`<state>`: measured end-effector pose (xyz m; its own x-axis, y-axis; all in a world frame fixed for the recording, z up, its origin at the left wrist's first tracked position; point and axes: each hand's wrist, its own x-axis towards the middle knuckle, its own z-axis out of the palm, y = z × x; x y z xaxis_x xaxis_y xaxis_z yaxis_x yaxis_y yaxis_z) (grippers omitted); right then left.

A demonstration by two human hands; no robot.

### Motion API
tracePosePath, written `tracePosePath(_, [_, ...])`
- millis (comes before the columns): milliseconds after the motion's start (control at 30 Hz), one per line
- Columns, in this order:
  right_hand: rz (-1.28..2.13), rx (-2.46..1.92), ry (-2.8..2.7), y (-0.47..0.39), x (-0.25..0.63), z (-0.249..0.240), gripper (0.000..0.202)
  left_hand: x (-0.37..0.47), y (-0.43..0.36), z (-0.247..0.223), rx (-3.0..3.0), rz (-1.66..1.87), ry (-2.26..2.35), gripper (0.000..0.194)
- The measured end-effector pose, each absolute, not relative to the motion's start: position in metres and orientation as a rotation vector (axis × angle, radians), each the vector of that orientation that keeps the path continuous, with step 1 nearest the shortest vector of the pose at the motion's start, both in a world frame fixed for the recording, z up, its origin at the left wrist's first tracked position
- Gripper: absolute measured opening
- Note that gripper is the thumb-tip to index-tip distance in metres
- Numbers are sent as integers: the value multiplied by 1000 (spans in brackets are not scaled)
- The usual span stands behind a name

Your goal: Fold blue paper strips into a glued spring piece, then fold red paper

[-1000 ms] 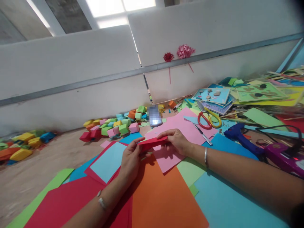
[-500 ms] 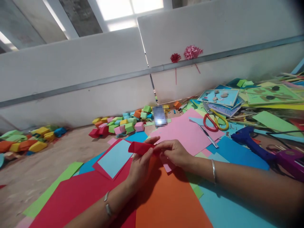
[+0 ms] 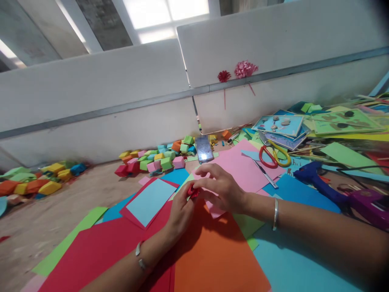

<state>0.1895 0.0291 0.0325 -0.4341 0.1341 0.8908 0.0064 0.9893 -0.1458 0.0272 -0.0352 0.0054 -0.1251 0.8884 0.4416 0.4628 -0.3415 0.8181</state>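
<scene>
Low over the papers, my left hand [image 3: 181, 211] is closed around a small rolled or folded piece of red paper [image 3: 193, 191]. Most of that paper is hidden by my fingers. From the right, my right hand [image 3: 223, 188] meets the same paper, with a bent finger and the thumb side at its edge and another finger arched above. Beneath both hands lies an orange sheet [image 3: 219, 251], beside a large red sheet [image 3: 100, 251]. A light blue rectangle [image 3: 150, 201] rests on smaller red paper left of my hands.
Scissors [image 3: 275, 156], a pen-like cutter [image 3: 266, 174] and a blue glue gun [image 3: 322, 184] lie to the right. A phone [image 3: 204, 149] leans near the wall. Colourful paper blocks [image 3: 165, 163] sit in piles at the back left. Two paper flowers [image 3: 245, 69] hang on the wall.
The red paper has turned from lying sideways to nearly end-on, and more of it is covered by my left hand. My right-hand fingers have risen and spread more.
</scene>
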Motion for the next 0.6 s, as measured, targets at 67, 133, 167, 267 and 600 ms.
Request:
tracePosePath(67, [214, -68, -2038, 34, 190, 34, 11, 29, -38, 8, 1832, 1404, 1505, 10])
tracePosePath(133, [299, -3, -2056, 38, 191, 37, 11, 31, -41, 11, 1902, 1336, 1507, 10])
tracePosePath(167, [345, 36, -2057, 41, 192, 39, 14, 31, -42, 12, 1934, 1300, 1505, 11])
tracePosePath(267, [539, 119, -2061, 45, 195, 45, 25, 31, -43, 13, 2010, 1209, 1484, 14])
tracePosePath(600, [797, 59, -1982, 46, 196, 37, 30, 23, -39, 12, 2115, 1120, 1357, 33])
